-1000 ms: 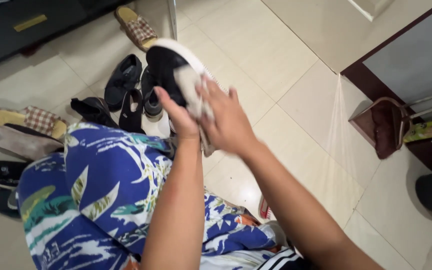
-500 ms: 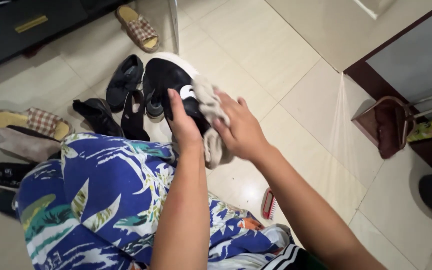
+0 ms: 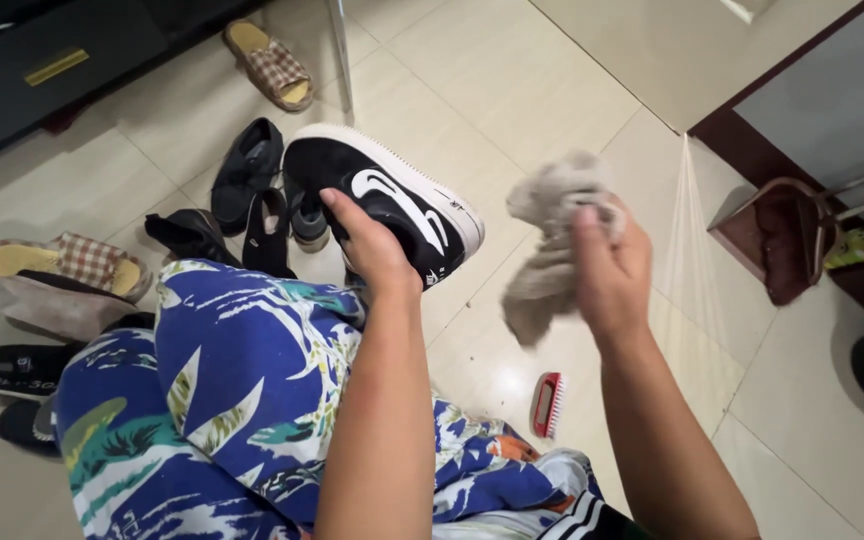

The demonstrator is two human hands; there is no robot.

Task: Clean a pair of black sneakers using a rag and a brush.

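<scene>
Above the lap, the left hand (image 3: 372, 250) clamps its grip on the black-and-white sneaker (image 3: 387, 200); just right, apart from it, the right hand (image 3: 607, 270) bunches a grey cloth (image 3: 547, 250). Judged risk: a one-handed hold may slip, dropping the sneaker onto the red brush (image 3: 548, 403) or tiled floor (image 3: 512, 90).

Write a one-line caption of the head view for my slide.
Left hand holds a black-and-white sneaker; right hand grips a crumpled grey cloth.

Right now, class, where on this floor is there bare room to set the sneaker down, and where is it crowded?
Bare tile lies beyond the sneaker, between the checked sandal and the dustpan. Crowded: the black shoes at left; the red brush sits below the cloth.
</scene>
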